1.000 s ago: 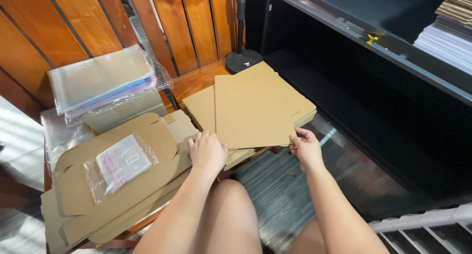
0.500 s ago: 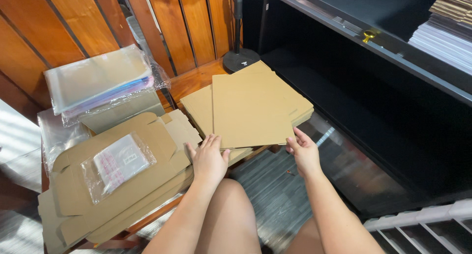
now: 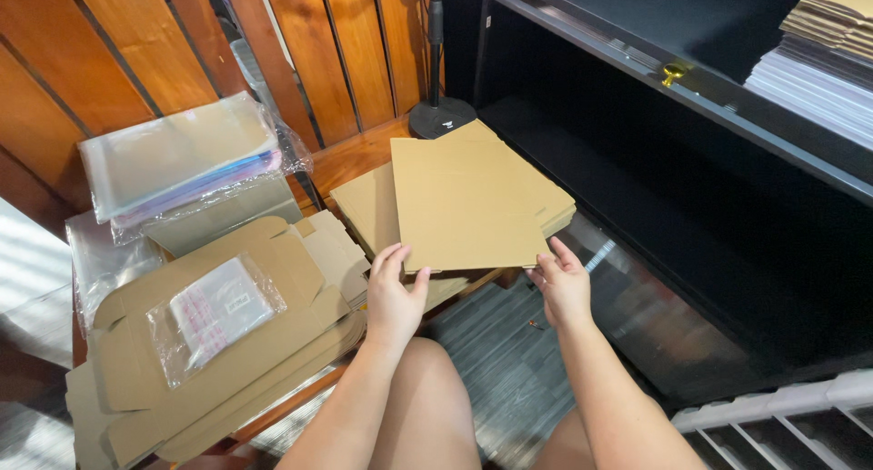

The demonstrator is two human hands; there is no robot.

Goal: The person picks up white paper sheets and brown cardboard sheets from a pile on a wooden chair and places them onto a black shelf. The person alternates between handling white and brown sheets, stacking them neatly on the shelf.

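Head view, seated, looking down over bare knees. Left hand (image 3: 393, 293) at the near left corner of a flat cardboard sheet (image 3: 464, 202), fingers (image 3: 386, 259) slightly spread, tips on the sheet's near edge. Right hand (image 3: 564, 284) at the near right corner, fingers close together, pinching the edge; thumb position not clear. Sheet lying topmost on a stack of similar flat cardboard blanks (image 3: 373, 206), just beyond both sets of fingertips. Left of the left fingers: a pile of die-cut unfolded box blanks (image 3: 273, 343), with a small clear plastic bag (image 3: 214, 315) on top holding pale printed contents too blurred to identify. Farther left and beyond: a clear plastic sleeve (image 3: 173, 156) containing a stack of flat sheets, resting on a closed cardboard box (image 3: 223, 225). Beyond the sheet: round black stand base (image 3: 441, 117) against a wooden slat wall (image 3: 136, 43). Right of the right fingers: black shelf unit (image 3: 691, 88), with stacked flat sheets (image 3: 818, 70) on its upper shelf.
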